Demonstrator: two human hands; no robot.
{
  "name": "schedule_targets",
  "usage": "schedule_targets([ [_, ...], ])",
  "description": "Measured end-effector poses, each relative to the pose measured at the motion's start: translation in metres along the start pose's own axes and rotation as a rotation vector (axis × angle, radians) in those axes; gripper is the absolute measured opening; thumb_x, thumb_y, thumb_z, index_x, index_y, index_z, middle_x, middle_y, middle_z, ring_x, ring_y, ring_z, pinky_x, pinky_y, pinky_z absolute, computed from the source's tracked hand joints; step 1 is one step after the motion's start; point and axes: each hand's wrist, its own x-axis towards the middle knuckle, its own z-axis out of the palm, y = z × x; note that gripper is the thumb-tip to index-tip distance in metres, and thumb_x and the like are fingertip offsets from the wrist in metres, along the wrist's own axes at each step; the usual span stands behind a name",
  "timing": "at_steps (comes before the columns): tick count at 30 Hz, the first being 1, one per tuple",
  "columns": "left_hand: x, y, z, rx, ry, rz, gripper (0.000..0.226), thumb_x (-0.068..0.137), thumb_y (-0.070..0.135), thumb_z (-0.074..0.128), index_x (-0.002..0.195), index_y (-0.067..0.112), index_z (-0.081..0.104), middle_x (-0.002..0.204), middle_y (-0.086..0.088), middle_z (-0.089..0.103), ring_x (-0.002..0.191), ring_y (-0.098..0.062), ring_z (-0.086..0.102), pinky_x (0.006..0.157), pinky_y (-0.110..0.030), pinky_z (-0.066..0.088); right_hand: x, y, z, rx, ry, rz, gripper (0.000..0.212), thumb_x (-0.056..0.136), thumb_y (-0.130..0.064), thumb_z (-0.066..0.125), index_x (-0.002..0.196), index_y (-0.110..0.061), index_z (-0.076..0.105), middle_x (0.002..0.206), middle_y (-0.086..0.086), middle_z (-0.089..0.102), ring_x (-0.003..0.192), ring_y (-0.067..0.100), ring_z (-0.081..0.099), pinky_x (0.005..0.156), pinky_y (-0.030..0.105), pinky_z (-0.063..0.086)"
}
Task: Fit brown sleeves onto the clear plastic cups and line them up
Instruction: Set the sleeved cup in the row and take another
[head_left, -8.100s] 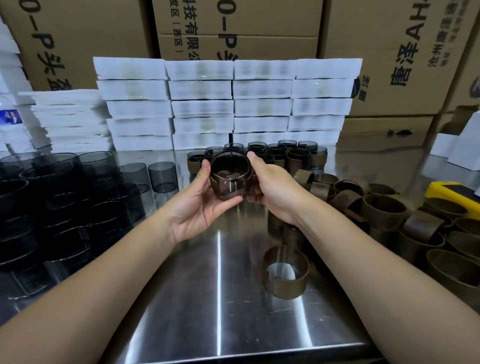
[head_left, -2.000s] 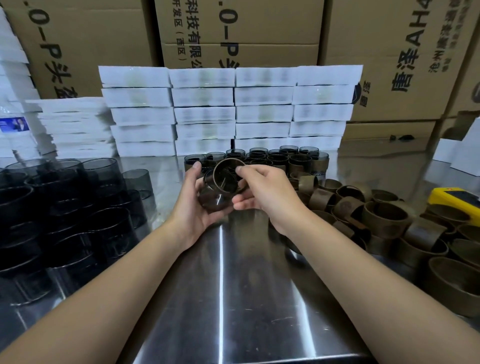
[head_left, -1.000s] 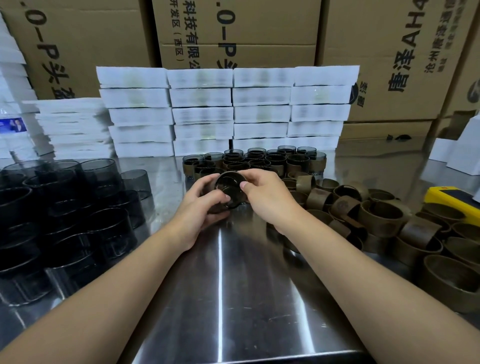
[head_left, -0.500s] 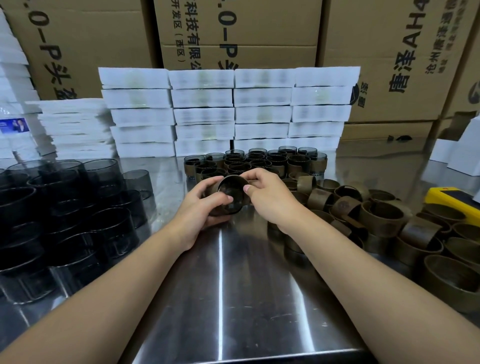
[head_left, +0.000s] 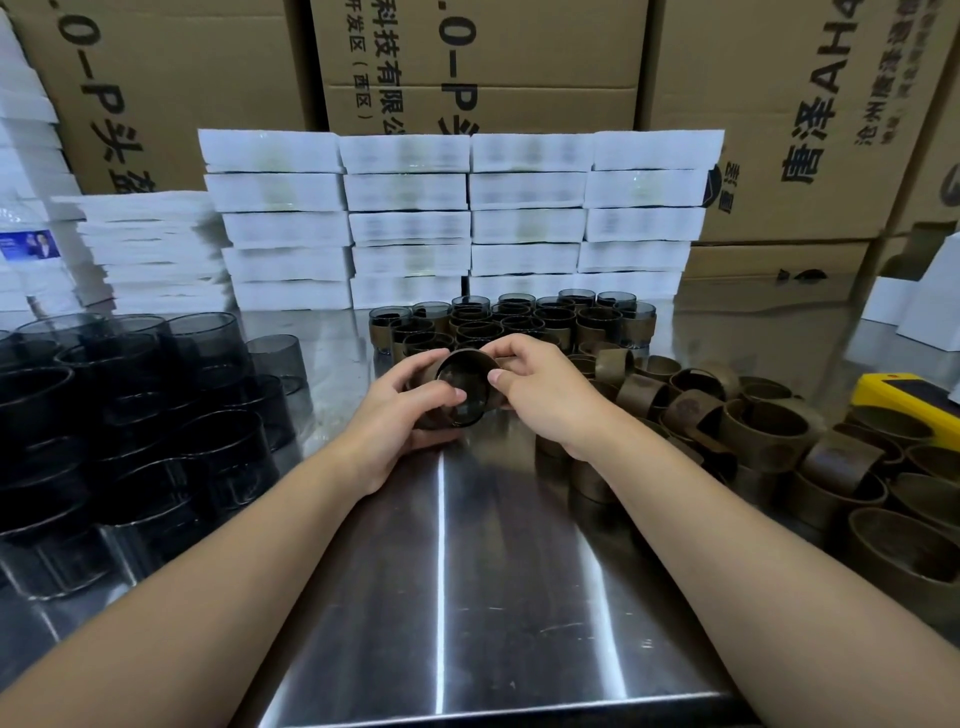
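Holding one cup (head_left: 462, 391) tilted above the steel table (head_left: 441, 571), just before the sleeved row (head_left: 511, 325): left hand (head_left: 400, 415) and right hand (head_left: 540, 389), fingers clamped on its sleeve-wrapped wall. Likely light, thin, slippery plastic; grip by the sleeve band, gently.

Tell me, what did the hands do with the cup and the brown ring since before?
The left hand and right hand brought the clear smoky plastic cup down towards the shiny metal table, and its brown paper sleeve went on. The lone sleeve on the table is gone. The row of sleeved cups stayed put.
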Motion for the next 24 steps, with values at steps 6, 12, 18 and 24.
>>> schedule_targets([
  [6, 0.0001, 0.0029, -0.0023, 0.028, -0.025, -0.012, 0.061, 0.06, 0.012, 0.069, 0.121, 0.021, 0.063, 0.121, -0.012, 0.063, 0.096, -0.021, 0.066, 0.065, -0.031, 0.057, -0.0002, 0.0005, -0.0019, -0.005, -0.045, -0.023, 0.027, 0.095, -0.004, 0.049, 0.089, -0.028, 0.058, 0.107, 0.007, 0.069, 0.105, 0.023, 0.063, 0.099, 0.044, 0.047],
  [12, 0.0008, 0.0053, -0.0058, 0.064, -0.048, -0.012, 0.057, 0.062, 0.013, 0.068, 0.118, 0.022, 0.065, 0.119, -0.011, 0.066, 0.106, -0.028, 0.066, 0.074, -0.037, 0.059, 0.0003, 0.0003, -0.0036, -0.025, -0.056, -0.055, 0.023, 0.096, -0.007, 0.049, 0.095, -0.028, 0.057, 0.111, 0.006, 0.068, 0.107, 0.02, 0.061, 0.096, 0.037, 0.049],
  [18, 0.0009, 0.0049, -0.0033, 0.011, -0.094, -0.011, 0.053, 0.053, 0.017, 0.075, 0.105, 0.023, 0.071, 0.111, -0.009, 0.067, 0.1, -0.025, 0.066, 0.079, -0.046, 0.057, -0.0002, 0.0002, -0.0037, 0.081, -0.058, -0.091, 0.021, 0.095, -0.002, 0.05, 0.099, -0.021, 0.059, 0.094, -0.002, 0.067, 0.088, 0.011, 0.062, 0.061, 0.013, 0.049],
  [24, -0.0025, 0.0082, -0.0093, -0.115, -0.127, -0.069, 0.032, 0.071, 0.029, 0.068, 0.1, 0.017, 0.069, 0.097, -0.009, 0.073, 0.093, -0.031, 0.071, 0.064, -0.035, 0.06, -0.0007, -0.0031, -0.006, 0.133, -0.003, -0.065, 0.009, 0.089, -0.033, 0.063, 0.088, -0.025, 0.068, 0.085, -0.007, 0.069, 0.075, 0.003, 0.062, 0.068, 0.014, 0.049],
])
